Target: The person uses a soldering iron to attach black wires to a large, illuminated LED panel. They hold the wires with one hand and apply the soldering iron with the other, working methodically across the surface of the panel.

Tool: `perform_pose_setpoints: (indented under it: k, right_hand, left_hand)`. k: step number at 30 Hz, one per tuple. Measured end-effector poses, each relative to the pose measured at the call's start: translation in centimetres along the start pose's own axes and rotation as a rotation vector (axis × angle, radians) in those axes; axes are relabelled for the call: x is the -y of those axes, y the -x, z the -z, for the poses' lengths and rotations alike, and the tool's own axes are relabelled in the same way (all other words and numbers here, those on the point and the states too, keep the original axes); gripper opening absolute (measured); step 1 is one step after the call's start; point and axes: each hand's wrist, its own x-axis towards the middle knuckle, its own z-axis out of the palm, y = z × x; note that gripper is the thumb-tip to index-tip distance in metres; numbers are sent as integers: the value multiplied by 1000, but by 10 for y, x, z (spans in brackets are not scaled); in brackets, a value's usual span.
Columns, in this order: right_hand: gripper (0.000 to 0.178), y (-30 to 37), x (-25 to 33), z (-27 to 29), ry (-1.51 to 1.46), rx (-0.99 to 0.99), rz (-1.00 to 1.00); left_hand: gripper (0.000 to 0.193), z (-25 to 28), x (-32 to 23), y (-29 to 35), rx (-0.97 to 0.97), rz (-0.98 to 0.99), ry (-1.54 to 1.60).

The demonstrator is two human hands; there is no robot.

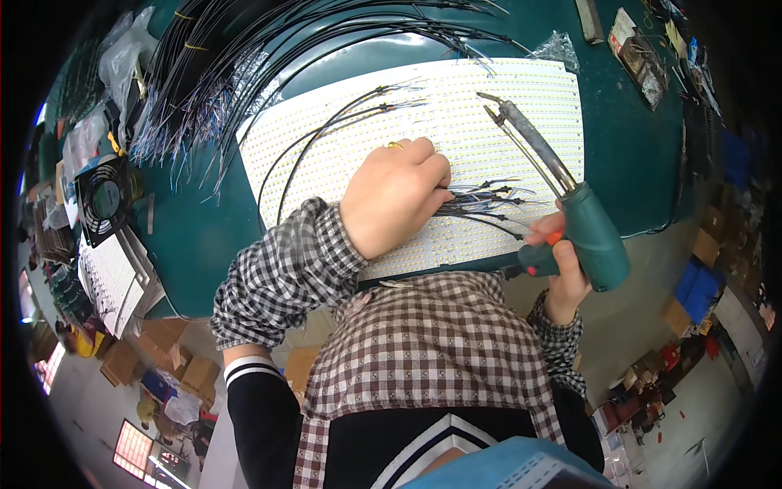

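Observation:
My left hand (397,196) is closed over the middle of a white LED panel (505,90). Out of its fingers, to the right, runs a bunch of short black cables (481,202) with stripped, thin coloured wire ends. My right hand (568,273) grips the handle of a green soldering gun (595,236) at the panel's right front. The gun's long metal tip points up and to the left, over the right part of the panel. Two more black cables (314,134) lie on the panel's left side, their wire ends near its middle.
Large bundles of black cables (175,90) cover the green table's far left. A black fan (104,200) and a stack of papers (122,273) sit at the left edge. A worn block-shaped thing (638,61) lies at the far right. Cardboard boxes (122,363) stand on the floor.

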Motion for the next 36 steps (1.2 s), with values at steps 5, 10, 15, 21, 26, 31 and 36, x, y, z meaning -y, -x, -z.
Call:
perform_pose_setpoints:
  k: [5,10,15,21,26,31,36]
  right_hand:
    - [60,-2,0,-1,-5,37,9]
    - [61,-2,-1,1,-22,9,-7]
    - [62,-3,2,-3,0,21,-35]
    - [64,-2,1,-3,13,20,-70]
    - [64,-2,6,-5,33,42,-87]
    - [63,1,11,-8,46,32,-134]
    - [57,1,12,-7,79,80,-132]
  left_hand:
    - [15,8,2,5,27,76,110]
    - [11,23,-3,5,-193,364,208]
    - [9,18,14,-3,-282,372,149]
    - [8,17,15,-8,-299,305,18]
    - [10,18,16,-14,-335,289,64]
    - [9,20,19,-15,-327,306,138]
    - [9,20,20,-14,-302,260,104]
